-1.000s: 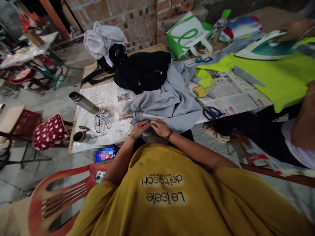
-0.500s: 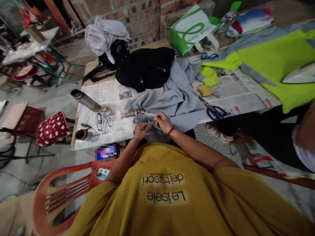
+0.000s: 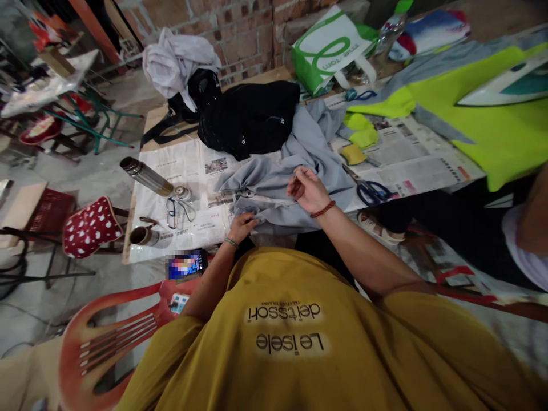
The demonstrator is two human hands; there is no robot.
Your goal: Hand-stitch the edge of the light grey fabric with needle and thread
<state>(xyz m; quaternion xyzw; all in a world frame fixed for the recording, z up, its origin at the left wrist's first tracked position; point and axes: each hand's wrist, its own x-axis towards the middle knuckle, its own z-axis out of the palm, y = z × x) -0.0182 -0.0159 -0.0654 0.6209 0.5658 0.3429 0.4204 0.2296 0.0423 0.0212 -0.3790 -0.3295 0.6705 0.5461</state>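
My left hand [image 3: 242,227] is closed on the near edge of a grey garment [image 3: 317,128], at the table's front edge. Raised above the cloth to the right, my right hand [image 3: 307,188] has its thumb and fingers pinched together. Whatever it pinches, if anything, is too small to make out. The grey garment spreads in loose folds from my left hand back toward a black bag [image 3: 252,117]. Blue-handled scissors [image 3: 372,192] lie just right of the garment, near a yellow sponge-like block [image 3: 353,154].
On the newspaper-covered table [image 3: 171,154] are a steel thermos [image 3: 148,177], eyeglasses [image 3: 178,211] and a cup [image 3: 143,235]. A phone [image 3: 186,264] sits by the red chair [image 3: 72,348]. At right, an iron [image 3: 507,83] rests on a yellow-green garment [image 3: 462,108], near another person's arm [image 3: 535,214].
My right hand has lifted away from my left, up and to the right. My left hand still holds the cloth. The iron at right has moved left and farther back.
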